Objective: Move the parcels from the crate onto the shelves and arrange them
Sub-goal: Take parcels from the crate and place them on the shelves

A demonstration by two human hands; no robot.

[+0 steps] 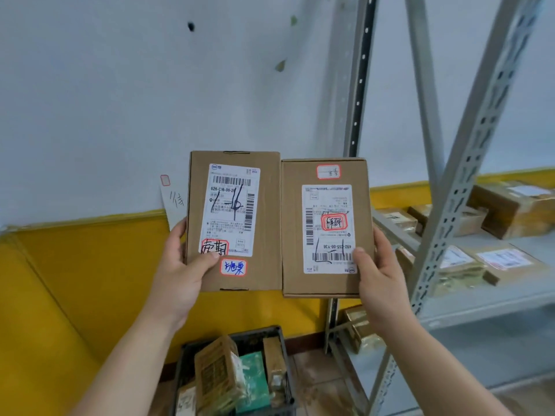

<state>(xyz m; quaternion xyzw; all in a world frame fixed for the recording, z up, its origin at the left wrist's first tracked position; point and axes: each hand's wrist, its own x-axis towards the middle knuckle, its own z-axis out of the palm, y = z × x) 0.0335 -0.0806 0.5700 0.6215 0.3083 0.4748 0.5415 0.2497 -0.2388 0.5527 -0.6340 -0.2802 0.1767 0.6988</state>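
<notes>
Pale wall (pixel 120 85), raised left hand (pixel 180 273) clamps left parcel (pixel 234 220), raised right hand (pixel 380 283) clamps right parcel (pixel 326 228)

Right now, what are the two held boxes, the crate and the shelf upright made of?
The left box and right box: plain brown cardboard, matt, with folded flap edges. Crate: looks like dark moulded plastic, lattice wall. Shelf upright: probably grey painted steel, given its punched slots.

One head-worn view; aimed forward at the wall (pixel 105 85), held near it; crate (pixel 255 331) caught below, shelves (pixel 480 301) right of it.
</notes>
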